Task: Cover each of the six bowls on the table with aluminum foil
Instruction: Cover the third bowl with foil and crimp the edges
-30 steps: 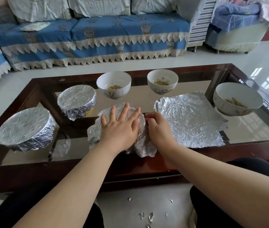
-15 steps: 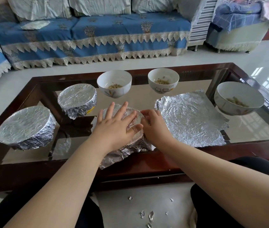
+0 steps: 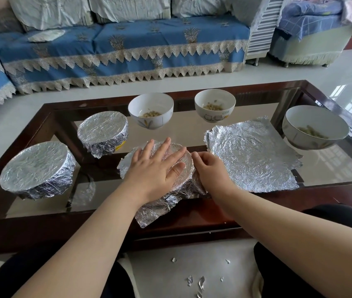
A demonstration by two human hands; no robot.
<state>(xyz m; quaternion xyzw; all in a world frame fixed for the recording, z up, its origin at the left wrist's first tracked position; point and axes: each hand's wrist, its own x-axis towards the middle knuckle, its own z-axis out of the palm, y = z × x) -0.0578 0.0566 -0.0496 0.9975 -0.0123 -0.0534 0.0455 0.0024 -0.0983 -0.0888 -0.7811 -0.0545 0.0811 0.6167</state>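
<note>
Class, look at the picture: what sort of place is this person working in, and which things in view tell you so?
Most likely a home living room. A long sofa with a blue lace-trimmed cover stands behind a low glass-topped coffee table, and an armchair sits at the far right.

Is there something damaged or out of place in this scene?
Yes. Small foil scraps lie on the floor, and the loose foil sheet has a ragged, torn right edge. The middle bowl's foil sticks out unfolded at the front.
</note>
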